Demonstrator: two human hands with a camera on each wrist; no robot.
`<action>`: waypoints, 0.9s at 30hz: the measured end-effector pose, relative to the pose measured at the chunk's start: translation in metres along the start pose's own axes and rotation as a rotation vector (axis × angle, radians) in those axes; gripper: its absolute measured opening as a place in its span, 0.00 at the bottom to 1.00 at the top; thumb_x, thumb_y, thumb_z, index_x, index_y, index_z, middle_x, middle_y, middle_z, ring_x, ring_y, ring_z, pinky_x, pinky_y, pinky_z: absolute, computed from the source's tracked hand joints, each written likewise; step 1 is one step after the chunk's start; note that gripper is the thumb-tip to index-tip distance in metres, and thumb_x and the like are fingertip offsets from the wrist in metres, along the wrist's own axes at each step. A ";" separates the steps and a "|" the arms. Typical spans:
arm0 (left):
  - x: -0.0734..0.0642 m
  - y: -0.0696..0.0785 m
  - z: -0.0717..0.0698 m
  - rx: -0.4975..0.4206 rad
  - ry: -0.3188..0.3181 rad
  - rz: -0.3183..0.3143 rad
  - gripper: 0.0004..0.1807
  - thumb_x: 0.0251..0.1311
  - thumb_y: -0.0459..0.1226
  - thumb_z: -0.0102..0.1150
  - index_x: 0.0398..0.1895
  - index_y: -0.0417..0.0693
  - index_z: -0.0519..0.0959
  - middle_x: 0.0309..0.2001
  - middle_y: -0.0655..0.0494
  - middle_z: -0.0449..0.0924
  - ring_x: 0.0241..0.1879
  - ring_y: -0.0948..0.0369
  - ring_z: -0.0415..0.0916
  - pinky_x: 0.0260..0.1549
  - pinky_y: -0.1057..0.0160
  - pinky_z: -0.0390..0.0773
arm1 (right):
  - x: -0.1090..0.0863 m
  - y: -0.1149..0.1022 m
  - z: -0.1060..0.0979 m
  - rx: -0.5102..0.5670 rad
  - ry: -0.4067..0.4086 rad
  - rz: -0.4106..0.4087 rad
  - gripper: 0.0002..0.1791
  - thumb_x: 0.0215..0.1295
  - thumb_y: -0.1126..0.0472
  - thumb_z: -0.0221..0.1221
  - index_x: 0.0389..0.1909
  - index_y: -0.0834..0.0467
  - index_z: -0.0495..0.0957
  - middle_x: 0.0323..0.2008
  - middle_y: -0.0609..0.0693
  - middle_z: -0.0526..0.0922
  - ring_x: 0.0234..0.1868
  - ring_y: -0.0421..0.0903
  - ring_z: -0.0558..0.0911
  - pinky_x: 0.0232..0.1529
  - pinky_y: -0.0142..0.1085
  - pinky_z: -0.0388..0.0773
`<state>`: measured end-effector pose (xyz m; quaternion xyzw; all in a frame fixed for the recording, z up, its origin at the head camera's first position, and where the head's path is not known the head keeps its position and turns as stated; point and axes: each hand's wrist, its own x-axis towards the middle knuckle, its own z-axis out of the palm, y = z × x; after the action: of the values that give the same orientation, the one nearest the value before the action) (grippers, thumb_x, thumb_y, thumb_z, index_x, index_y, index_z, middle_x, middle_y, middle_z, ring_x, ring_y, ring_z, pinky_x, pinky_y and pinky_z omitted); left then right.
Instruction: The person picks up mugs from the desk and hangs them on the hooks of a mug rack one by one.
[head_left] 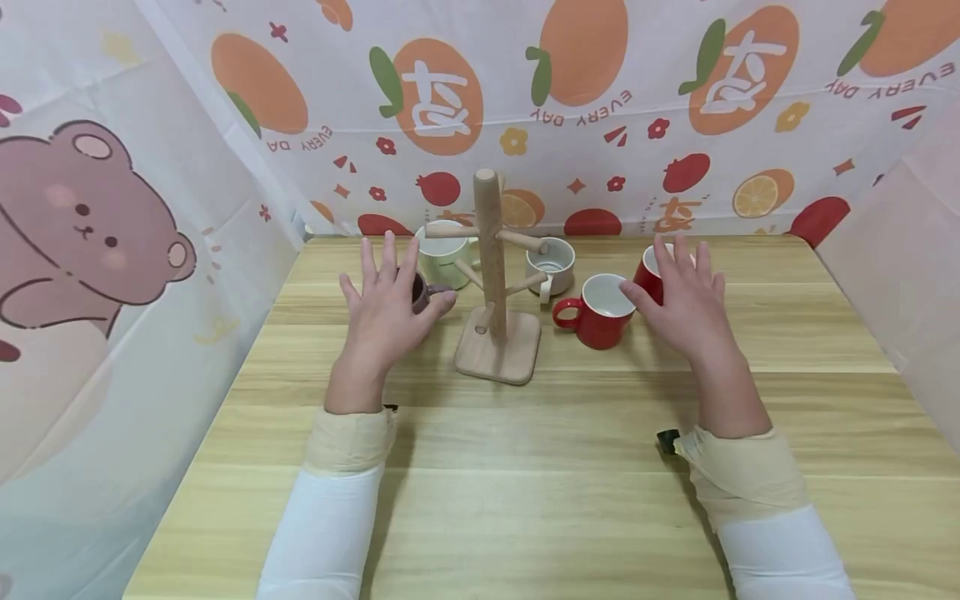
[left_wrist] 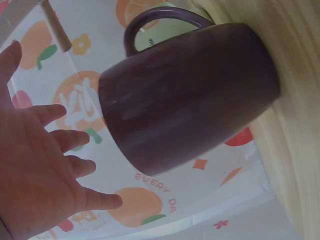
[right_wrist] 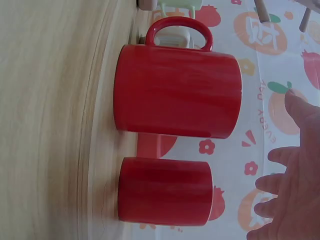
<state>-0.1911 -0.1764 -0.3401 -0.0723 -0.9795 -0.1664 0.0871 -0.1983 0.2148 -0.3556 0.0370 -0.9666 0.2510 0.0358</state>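
two white sleeves (head_left: 322, 533) at the bottom of the frame, tan wraps (head_left: 348, 442) round both wrists, likely to keep the wrist cameras fixed; left hand (head_left: 386, 317) left of centre, palm down, fingers (left_wrist: 72, 138) spread, pinching nothing; right hand (head_left: 690, 308) right of centre, fingers spread too, nothing in grip; both look raised so the wrists clear the table (head_left: 525, 500); wooden rack (head_left: 491, 258) mid-frame between the hands, upright on a square base (head_left: 498, 358), broad probably so the post doesn't tip; pegs fan out at different heights, likely so hung things don't crowd; nothing hangs on them;

near red mug (head_left: 600, 325) just right of the rack, upright, handle pointing left toward it, which leaves the handle free of the right hand; dark mug (left_wrist: 190, 95) mostly hidden under the left hand in the head view, upright, handle toward the rack; left wrist view shows a gap between it and the fingers; far red mug (head_left: 648, 279) partly behind the right hand, handle not visible; grey mug (head_left: 561, 279) behind the rack, handle toward the viewer; green mug (head_left: 442, 271) behind left, handle rightward; printed cloth (head_left: 637, 183) fills the top, perhaps as a plain-enough backdrop
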 end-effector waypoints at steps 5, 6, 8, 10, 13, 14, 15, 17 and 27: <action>0.001 0.015 0.000 -0.056 0.028 0.085 0.50 0.61 0.71 0.43 0.80 0.63 0.41 0.80 0.55 0.30 0.77 0.54 0.15 0.66 0.27 0.28 | 0.000 -0.004 0.002 -0.005 -0.009 -0.014 0.51 0.63 0.26 0.46 0.79 0.42 0.36 0.79 0.53 0.31 0.77 0.62 0.27 0.66 0.74 0.33; 0.001 0.018 0.000 -0.087 0.039 0.108 0.49 0.61 0.70 0.44 0.80 0.62 0.43 0.80 0.55 0.33 0.77 0.54 0.17 0.66 0.28 0.29 | 0.000 -0.005 0.003 -0.004 -0.012 -0.020 0.51 0.63 0.26 0.47 0.79 0.42 0.36 0.79 0.53 0.32 0.77 0.62 0.28 0.66 0.74 0.33; 0.003 0.027 0.001 -0.178 0.054 0.156 0.47 0.62 0.67 0.48 0.79 0.61 0.47 0.80 0.55 0.40 0.78 0.54 0.22 0.67 0.29 0.30 | 0.000 -0.008 0.005 -0.005 -0.014 -0.041 0.51 0.63 0.26 0.47 0.79 0.44 0.38 0.79 0.54 0.33 0.77 0.62 0.29 0.67 0.73 0.34; 0.005 0.036 0.002 -0.279 0.059 0.205 0.44 0.63 0.64 0.51 0.78 0.59 0.52 0.78 0.55 0.49 0.79 0.55 0.30 0.69 0.32 0.31 | -0.001 -0.010 0.008 -0.008 -0.019 -0.064 0.51 0.64 0.27 0.48 0.79 0.46 0.40 0.79 0.55 0.35 0.78 0.62 0.30 0.68 0.72 0.34; 0.011 0.050 0.003 -0.421 0.038 0.242 0.40 0.65 0.60 0.53 0.75 0.56 0.58 0.75 0.56 0.58 0.77 0.58 0.45 0.73 0.42 0.31 | -0.001 -0.013 0.013 -0.017 -0.026 -0.105 0.50 0.64 0.29 0.50 0.79 0.48 0.44 0.79 0.57 0.39 0.78 0.63 0.33 0.68 0.72 0.36; 0.013 0.054 0.003 -0.464 0.033 0.240 0.38 0.65 0.58 0.54 0.74 0.54 0.61 0.73 0.55 0.62 0.76 0.59 0.50 0.74 0.46 0.31 | -0.001 -0.015 0.015 -0.023 -0.031 -0.115 0.50 0.64 0.30 0.51 0.79 0.49 0.45 0.79 0.57 0.40 0.78 0.63 0.34 0.67 0.72 0.37; 0.015 0.058 0.003 -0.511 0.027 0.230 0.36 0.65 0.57 0.55 0.72 0.53 0.63 0.71 0.55 0.65 0.74 0.60 0.55 0.75 0.49 0.36 | 0.000 -0.016 0.017 -0.031 -0.037 -0.124 0.50 0.64 0.30 0.51 0.79 0.49 0.46 0.79 0.58 0.40 0.78 0.63 0.35 0.67 0.72 0.38; 0.019 0.064 0.003 -0.620 0.020 0.205 0.31 0.66 0.52 0.56 0.69 0.50 0.67 0.67 0.53 0.71 0.70 0.60 0.63 0.74 0.53 0.47 | 0.001 -0.018 0.020 -0.042 -0.049 -0.137 0.49 0.64 0.30 0.52 0.78 0.49 0.48 0.79 0.58 0.42 0.78 0.63 0.37 0.67 0.72 0.39; 0.020 0.079 0.009 -0.884 0.071 0.150 0.19 0.68 0.41 0.57 0.57 0.40 0.73 0.51 0.46 0.80 0.53 0.55 0.79 0.50 0.55 0.81 | 0.001 -0.018 0.028 -0.058 -0.092 -0.165 0.48 0.63 0.32 0.56 0.78 0.49 0.51 0.78 0.59 0.45 0.78 0.63 0.41 0.70 0.68 0.44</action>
<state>-0.1984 -0.0968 -0.3201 -0.1676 -0.8028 -0.5646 0.0929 -0.1996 0.1852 -0.3714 0.1268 -0.9678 0.2173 0.0128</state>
